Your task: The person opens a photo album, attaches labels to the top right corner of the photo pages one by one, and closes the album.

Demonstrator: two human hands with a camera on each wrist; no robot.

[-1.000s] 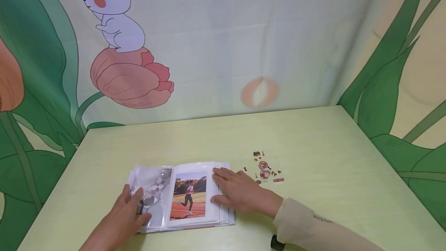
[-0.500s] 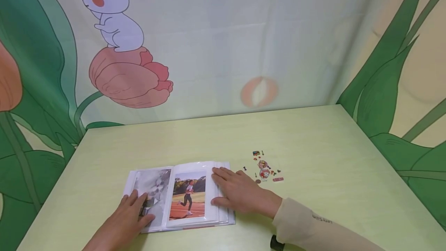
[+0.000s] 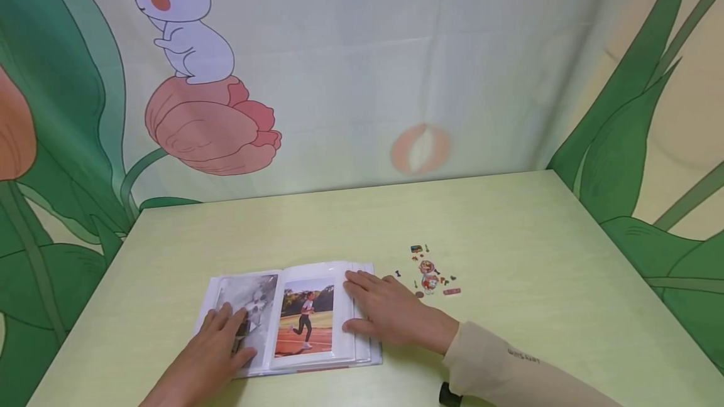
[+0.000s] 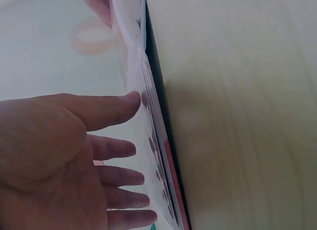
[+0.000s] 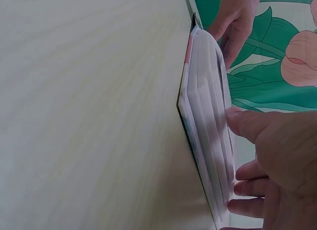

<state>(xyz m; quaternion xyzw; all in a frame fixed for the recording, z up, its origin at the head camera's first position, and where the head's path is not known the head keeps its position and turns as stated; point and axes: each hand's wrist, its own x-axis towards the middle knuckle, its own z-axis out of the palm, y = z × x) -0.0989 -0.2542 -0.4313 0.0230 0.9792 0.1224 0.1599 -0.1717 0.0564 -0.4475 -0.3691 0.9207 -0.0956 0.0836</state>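
Observation:
A photo album [image 3: 345, 357] lies spread out on the table, its pages in clear sleeves. Its left page holds a grey, cloudy picture [image 3: 257, 294]; on the right page is a photo of a runner on a red track [image 3: 307, 319]. My left hand [image 3: 212, 347] rests on the left page with straight, slightly spread fingers, covering part of the grey picture. Across the right page's outer edge lies my right hand [image 3: 396, 313], fingers extended. In the right wrist view, the album's stacked pages [image 5: 210, 116] show from the side beside my right thumb.
Several small stickers [image 3: 430, 278] are scattered on the table just beyond my right hand. The pale table [image 3: 509, 237] ends at a curtain [image 3: 339, 80] printed with a rabbit and plants. A black band [image 3: 450, 394] shows below my right sleeve.
My left hand has slid right, inward from the album's left edge across the left page. That page's clear sleeve lies flatter than a second ago. My right hand stays put.

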